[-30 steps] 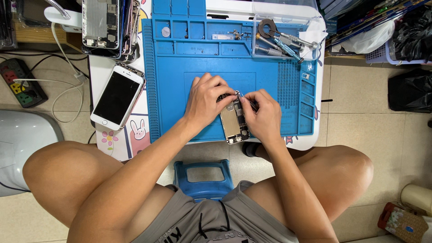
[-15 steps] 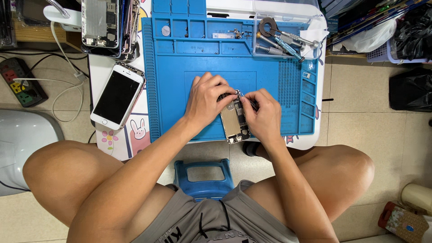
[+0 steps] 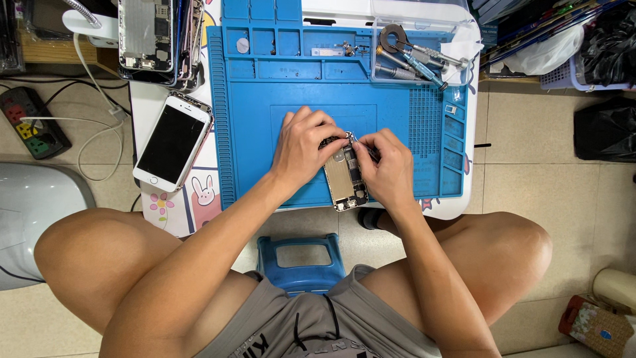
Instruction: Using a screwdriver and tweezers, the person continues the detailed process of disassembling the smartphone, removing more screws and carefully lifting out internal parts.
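An opened phone body (image 3: 345,180) with bare metal insides lies on the blue repair mat (image 3: 265,113). My left hand (image 3: 305,147) rests on the mat and pinches the phone's upper left edge. My right hand (image 3: 385,166) grips the upper right side, its fingertips at a small part at the phone's top end, beside the left fingertips. Whether the right fingers hold a small tool is hidden by the hand.
A white phone with a dark screen (image 3: 173,142) lies left of the mat. Stripped phone housings (image 3: 154,38) are stacked at top left. Screwdrivers and tweezers (image 3: 411,59) sit in a clear tray at top right. A power strip (image 3: 30,122) lies on the floor.
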